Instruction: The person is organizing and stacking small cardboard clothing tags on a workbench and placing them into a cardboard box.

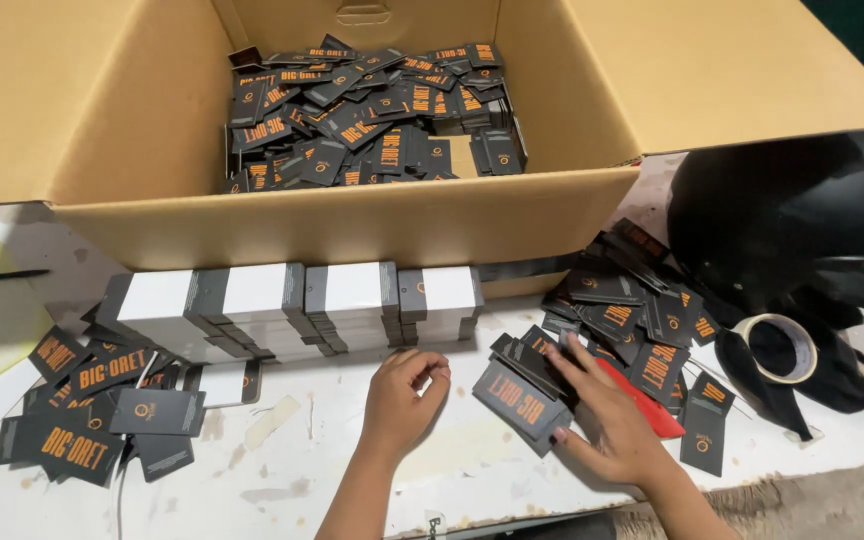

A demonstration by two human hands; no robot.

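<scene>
My right hand [607, 415] lies flat on a small stack of black tags with orange print [524, 395], fingers spread, pressing the stack against the white table [292, 470]. My left hand [404, 395] hovers just left of that stack, fingers curled inward with nothing visible in them. A loose heap of the same black tags [632, 300] spreads behind my right hand. A red card [652, 408] pokes out from under my right hand.
An open cardboard box [352, 215] full of black tags stands at the back. Neat rows of stacked tags [292, 300], white side up, line its front. More loose tags [92, 410] lie at the left. A tape roll [780, 347] and black helmet [802, 215] sit right.
</scene>
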